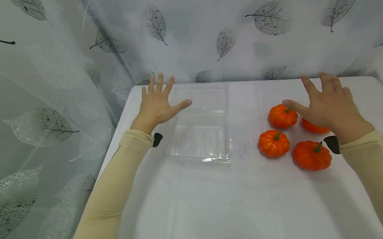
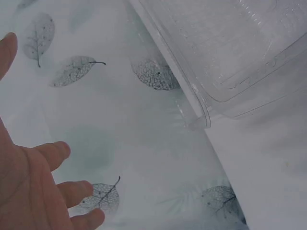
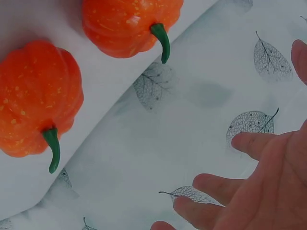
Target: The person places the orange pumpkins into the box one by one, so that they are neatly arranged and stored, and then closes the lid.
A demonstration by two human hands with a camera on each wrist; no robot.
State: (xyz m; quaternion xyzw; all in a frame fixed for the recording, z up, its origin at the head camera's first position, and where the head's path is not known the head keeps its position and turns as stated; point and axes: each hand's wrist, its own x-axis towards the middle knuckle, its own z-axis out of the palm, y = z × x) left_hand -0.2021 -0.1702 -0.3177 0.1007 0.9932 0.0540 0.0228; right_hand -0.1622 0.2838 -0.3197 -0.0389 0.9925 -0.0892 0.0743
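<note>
My left hand (image 1: pixel 157 106) is spread with straight fingers, raised at the left side of a clear plastic container (image 1: pixel 197 140) that lies opened out on the white table. The left wrist view shows that hand's fingers (image 2: pixel 76 194) apart and the container's rounded corner (image 2: pixel 211 96). On the other side, my right hand (image 1: pixel 331 103) hovers with fingers spread above a group of several small orange pumpkins with green stems. It overlaps the back right pumpkin (image 1: pixel 314 127) in the head view. The others are a back left pumpkin (image 1: pixel 282 117), a front left one (image 1: pixel 273 145) and a front right one (image 1: pixel 312 157). Both palms hold nothing.
A white covering lies over the table (image 1: pixel 223 205). Behind it and to the left hangs a pale curtain (image 1: pixel 194 35) printed with grey leaves. The table's back edge runs just behind the container and the pumpkins.
</note>
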